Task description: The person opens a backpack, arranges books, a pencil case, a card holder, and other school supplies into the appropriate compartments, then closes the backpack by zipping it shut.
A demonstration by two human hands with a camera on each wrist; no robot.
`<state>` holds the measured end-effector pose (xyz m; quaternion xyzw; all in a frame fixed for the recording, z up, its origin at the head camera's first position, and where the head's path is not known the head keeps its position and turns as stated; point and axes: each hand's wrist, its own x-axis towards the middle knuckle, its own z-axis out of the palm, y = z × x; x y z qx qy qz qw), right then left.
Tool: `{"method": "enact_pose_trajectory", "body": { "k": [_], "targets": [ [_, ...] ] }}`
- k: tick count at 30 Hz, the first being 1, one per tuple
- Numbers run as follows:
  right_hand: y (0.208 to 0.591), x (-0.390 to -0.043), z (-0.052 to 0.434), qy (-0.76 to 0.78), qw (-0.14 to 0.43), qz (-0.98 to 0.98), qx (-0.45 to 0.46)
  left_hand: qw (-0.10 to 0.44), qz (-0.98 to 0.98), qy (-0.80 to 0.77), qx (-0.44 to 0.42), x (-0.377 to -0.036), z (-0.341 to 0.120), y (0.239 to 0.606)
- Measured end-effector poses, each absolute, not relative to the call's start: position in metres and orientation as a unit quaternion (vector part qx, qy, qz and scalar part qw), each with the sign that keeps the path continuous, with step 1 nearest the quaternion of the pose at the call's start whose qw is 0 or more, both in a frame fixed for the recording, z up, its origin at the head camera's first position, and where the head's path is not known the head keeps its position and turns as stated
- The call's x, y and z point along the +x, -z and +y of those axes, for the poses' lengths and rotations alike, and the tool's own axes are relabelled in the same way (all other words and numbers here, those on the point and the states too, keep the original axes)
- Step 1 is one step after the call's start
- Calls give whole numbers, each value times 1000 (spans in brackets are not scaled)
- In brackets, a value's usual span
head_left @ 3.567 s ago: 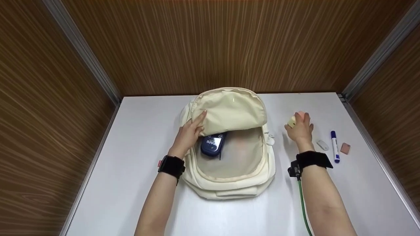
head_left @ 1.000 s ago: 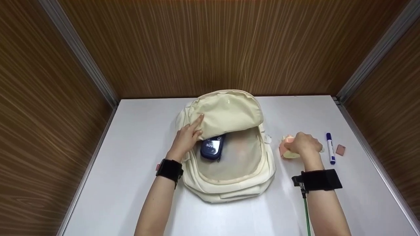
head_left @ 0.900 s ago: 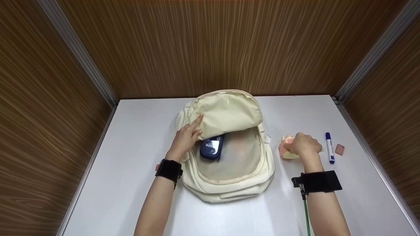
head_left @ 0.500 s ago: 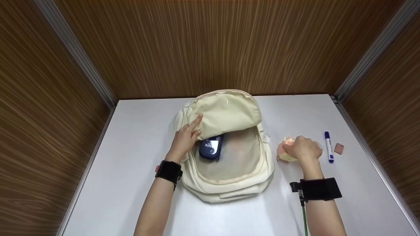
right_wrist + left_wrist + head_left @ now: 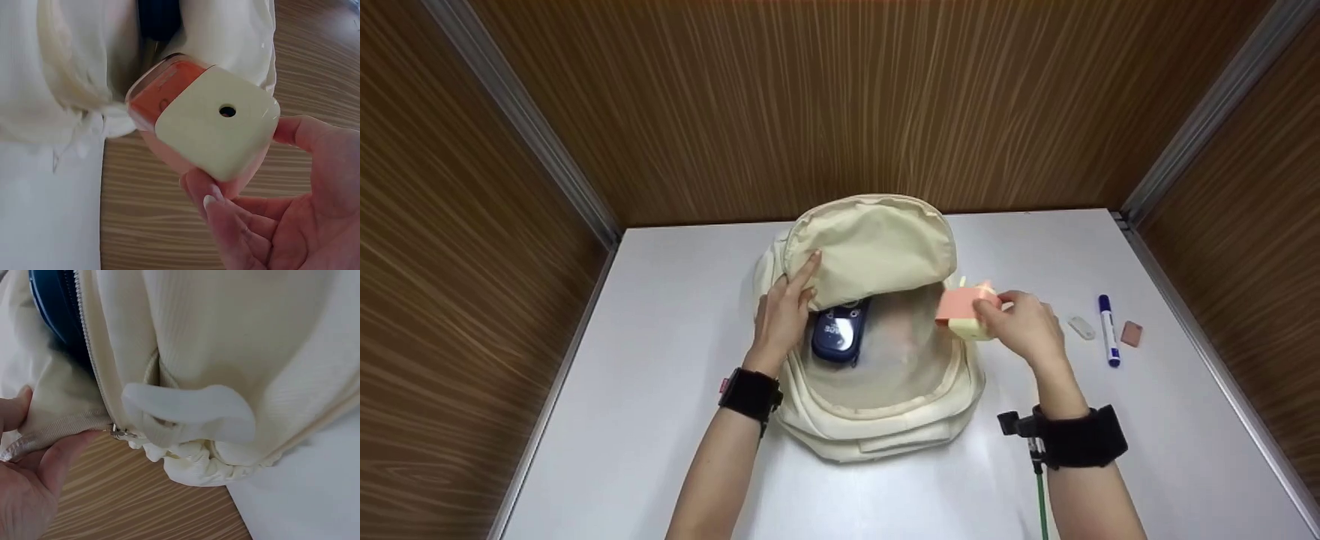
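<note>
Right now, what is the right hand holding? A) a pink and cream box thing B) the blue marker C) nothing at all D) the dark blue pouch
A: the right hand pinches the pink and cream box over the edge of the open backpack, while the blue marker lies on the table and the dark blue pouch sits inside the bag.

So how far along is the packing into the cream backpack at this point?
Done: a blue case lies inside the open backpack. In hand: the left hand holds the flap up while the right hand holds the pink-and-cream box at the opening's rim. Left: a marker, a small white piece and a brown piece lie on the table.
</note>
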<state>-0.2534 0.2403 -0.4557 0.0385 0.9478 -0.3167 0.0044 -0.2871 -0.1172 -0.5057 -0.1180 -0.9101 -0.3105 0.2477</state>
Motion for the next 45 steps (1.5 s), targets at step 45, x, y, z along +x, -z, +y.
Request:
{"method": "enact_pose_trajectory", "body": {
  "k": [45],
  "targets": [
    [508,-258,150,170,-17,955,-241,272,-872,362,-186,-287,-129,502]
  ]
}}
